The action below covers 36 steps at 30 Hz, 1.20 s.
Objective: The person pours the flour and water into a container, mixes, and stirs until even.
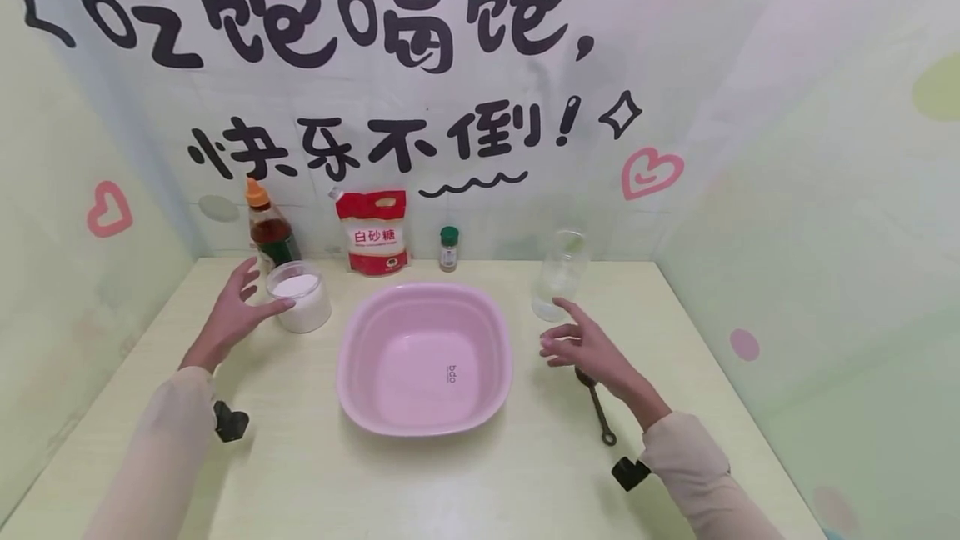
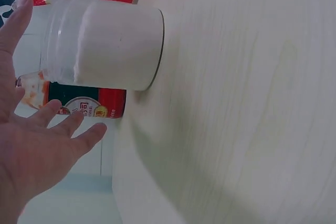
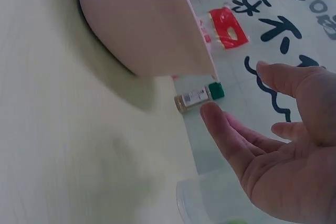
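My left hand (image 1: 234,311) is spread beside a clear jar of white powder (image 1: 303,307), thumb and fingers on either side of it. In the left wrist view the jar (image 2: 113,43) stands on the table with the fingers (image 2: 68,127) extended and nothing gripped. My right hand (image 1: 581,344) hovers to the right of the pink basin (image 1: 423,432), its fingers loosely bent and holding nothing. A clear glass (image 1: 562,273) stands just behind that hand. Partly hidden under the right hand lies a dark spoon (image 1: 600,415).
Along the back stand a sauce bottle (image 1: 272,232) with an orange cap, a red and white sugar bag (image 1: 375,232) and a small green-capped shaker (image 1: 448,250). A printed curtain (image 1: 480,98) closes off the back of the table (image 1: 360,490).
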Each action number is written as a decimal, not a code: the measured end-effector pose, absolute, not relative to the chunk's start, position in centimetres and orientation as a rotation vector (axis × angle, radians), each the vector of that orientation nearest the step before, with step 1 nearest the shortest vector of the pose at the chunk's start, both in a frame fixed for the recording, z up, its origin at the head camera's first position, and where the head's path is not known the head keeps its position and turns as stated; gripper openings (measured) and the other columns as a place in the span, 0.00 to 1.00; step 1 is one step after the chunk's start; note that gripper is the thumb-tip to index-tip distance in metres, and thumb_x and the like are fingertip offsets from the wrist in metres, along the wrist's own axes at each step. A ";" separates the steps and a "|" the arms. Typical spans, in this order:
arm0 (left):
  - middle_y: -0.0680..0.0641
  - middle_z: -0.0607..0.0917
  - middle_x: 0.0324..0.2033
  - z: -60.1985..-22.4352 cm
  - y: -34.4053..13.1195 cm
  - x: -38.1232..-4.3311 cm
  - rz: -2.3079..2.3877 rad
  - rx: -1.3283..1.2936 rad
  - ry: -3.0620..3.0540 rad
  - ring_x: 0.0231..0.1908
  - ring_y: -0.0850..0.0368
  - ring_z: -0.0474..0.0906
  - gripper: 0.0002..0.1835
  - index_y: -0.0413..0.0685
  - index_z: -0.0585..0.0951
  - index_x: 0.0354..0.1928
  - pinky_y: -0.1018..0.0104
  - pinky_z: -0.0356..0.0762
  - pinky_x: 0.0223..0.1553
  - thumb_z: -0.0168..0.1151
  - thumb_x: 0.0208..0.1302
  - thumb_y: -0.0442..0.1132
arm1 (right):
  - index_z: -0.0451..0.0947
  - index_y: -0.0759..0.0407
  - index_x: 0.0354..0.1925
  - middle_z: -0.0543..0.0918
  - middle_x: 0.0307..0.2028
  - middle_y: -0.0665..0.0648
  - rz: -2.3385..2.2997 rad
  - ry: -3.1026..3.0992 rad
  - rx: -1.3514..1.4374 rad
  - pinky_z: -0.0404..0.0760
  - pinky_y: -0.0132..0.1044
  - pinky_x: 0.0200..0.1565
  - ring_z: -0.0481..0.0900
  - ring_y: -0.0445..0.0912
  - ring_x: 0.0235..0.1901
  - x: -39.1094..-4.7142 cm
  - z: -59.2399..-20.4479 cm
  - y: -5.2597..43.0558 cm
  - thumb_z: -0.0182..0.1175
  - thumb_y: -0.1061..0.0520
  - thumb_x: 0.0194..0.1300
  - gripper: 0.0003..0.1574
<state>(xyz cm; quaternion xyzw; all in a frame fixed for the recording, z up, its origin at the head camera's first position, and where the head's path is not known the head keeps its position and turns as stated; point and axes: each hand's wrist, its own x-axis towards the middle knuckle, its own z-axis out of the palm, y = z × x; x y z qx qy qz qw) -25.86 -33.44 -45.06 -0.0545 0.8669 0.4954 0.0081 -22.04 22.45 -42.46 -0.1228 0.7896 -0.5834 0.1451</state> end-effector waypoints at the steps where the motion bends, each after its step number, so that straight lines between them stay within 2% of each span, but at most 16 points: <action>1: 0.29 0.39 0.78 -45.1 -33.4 -26.0 1.548 -0.158 2.704 0.74 0.23 0.41 0.62 0.51 0.30 0.79 0.23 0.57 0.64 0.67 0.62 0.58 | 0.41 0.57 0.79 0.77 0.54 0.77 -1.663 2.236 -0.374 0.86 0.47 0.50 0.85 0.59 0.49 -22.0 -42.5 21.9 0.60 0.61 0.71 0.51; 5: 0.30 0.39 0.78 -45.3 -32.9 -26.4 1.542 -0.130 2.676 0.75 0.24 0.42 0.63 0.49 0.30 0.79 0.24 0.57 0.65 0.68 0.62 0.57 | 0.37 0.53 0.80 0.78 0.55 0.74 -1.613 2.102 -0.425 0.85 0.49 0.52 0.86 0.58 0.49 -21.8 -42.9 19.9 0.63 0.59 0.69 0.57; 10: 0.33 0.36 0.79 -46.2 -32.1 -27.1 1.517 -0.135 2.661 0.75 0.24 0.42 0.67 0.52 0.29 0.79 0.24 0.56 0.64 0.71 0.57 0.59 | 0.37 0.52 0.80 0.76 0.57 0.75 -1.567 1.997 -0.431 0.86 0.50 0.49 0.87 0.53 0.46 -22.1 -43.8 17.9 0.66 0.59 0.66 0.60; 13: 0.34 0.35 0.79 -46.8 -31.6 -27.3 1.514 -0.153 2.672 0.74 0.23 0.42 0.69 0.53 0.29 0.79 0.23 0.55 0.65 0.72 0.56 0.60 | 0.36 0.50 0.80 0.75 0.58 0.76 -1.552 2.003 -0.418 0.87 0.49 0.46 0.87 0.54 0.46 -22.2 -44.2 17.0 0.66 0.58 0.65 0.61; 21: 0.34 0.38 0.79 -48.4 -31.3 -27.5 1.561 -0.142 2.721 0.75 0.25 0.42 0.69 0.51 0.31 0.79 0.22 0.51 0.65 0.75 0.54 0.56 | 0.40 0.49 0.80 0.79 0.50 0.71 -1.544 2.058 -0.372 0.88 0.49 0.41 0.88 0.51 0.38 -22.4 -44.5 16.5 0.66 0.59 0.64 0.59; 28: 0.34 0.41 0.79 -49.4 -31.1 -28.0 1.598 -0.176 2.794 0.75 0.26 0.44 0.70 0.54 0.31 0.79 0.24 0.49 0.68 0.78 0.51 0.54 | 0.40 0.49 0.80 0.80 0.49 0.70 -1.543 2.050 -0.359 0.88 0.49 0.41 0.88 0.51 0.37 -22.5 -44.0 16.6 0.66 0.60 0.64 0.59; 36: 0.32 0.50 0.77 -50.1 -30.7 -28.5 1.709 -0.290 2.834 0.72 0.28 0.53 0.66 0.53 0.36 0.79 0.27 0.54 0.68 0.77 0.53 0.54 | 0.39 0.48 0.80 0.80 0.52 0.75 -1.548 2.019 -0.379 0.88 0.49 0.41 0.88 0.51 0.37 -22.6 -43.9 16.5 0.65 0.60 0.65 0.59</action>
